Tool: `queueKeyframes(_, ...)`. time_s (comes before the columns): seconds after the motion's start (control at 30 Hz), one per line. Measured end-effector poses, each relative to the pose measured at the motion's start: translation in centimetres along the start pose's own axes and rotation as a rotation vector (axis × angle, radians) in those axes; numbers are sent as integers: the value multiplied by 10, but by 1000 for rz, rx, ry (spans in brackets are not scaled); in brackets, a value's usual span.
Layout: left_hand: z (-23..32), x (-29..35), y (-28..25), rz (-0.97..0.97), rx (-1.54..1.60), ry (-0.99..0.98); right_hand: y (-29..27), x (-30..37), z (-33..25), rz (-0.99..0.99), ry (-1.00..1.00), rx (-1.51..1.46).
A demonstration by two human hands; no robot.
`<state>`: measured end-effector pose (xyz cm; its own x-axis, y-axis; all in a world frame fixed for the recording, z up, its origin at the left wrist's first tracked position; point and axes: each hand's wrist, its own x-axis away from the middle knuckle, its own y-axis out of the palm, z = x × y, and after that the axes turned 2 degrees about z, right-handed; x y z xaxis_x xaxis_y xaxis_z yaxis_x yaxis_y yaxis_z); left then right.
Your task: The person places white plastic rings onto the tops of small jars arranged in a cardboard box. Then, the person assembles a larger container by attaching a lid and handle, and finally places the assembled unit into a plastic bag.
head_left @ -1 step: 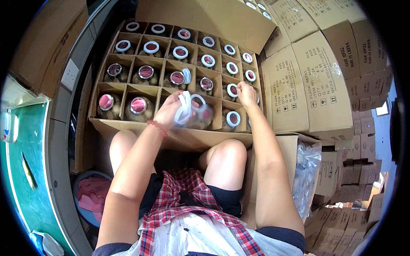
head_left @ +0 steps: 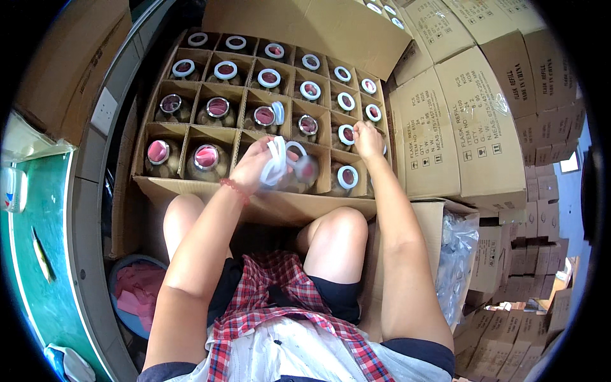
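A divided carton (head_left: 254,197) in front of my knees holds rows of glass flask refills, with pink stuffing showing in many mouths. White rings sit on the far rows and the right-hand columns; nearer left flasks (head_left: 206,157) show bare rims. My left hand (head_left: 252,167) is closed around several white rings (head_left: 275,163) over the front row. Beside its fingers, another white ring (head_left: 296,151) stands at a blurred flask. Loose rings (head_left: 278,113) lean on a flask neck behind. My right hand (head_left: 368,140) is pinched next to a ringed flask mouth (head_left: 346,134); its fingertips hide what they hold.
Stacked brown cartons (head_left: 439,127) stand close on the right. An open box with clear plastic bags (head_left: 455,254) is beside my right arm. At lower left are a tub of pink pieces (head_left: 137,290) and a green tabletop (head_left: 44,223) bearing a knife-like tool (head_left: 42,254).
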<state>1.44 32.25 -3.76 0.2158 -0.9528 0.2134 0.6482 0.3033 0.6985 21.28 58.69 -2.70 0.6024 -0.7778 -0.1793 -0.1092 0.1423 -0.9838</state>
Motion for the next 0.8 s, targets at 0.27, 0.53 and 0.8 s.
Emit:
queueKeyframes(0.27, -2, -4, 2, -30, 115, -29, -92, 79, -118, -198, -465, -820)
queueKeyframes(0.53, -5, -7, -3, 199, -15, -15, -44, 111, -94, 50, -533, -277)
queueKeyframes(0.8, 24, 6, -26, 234, 57, 134, -37, 136, -98, 5, -683, 128)
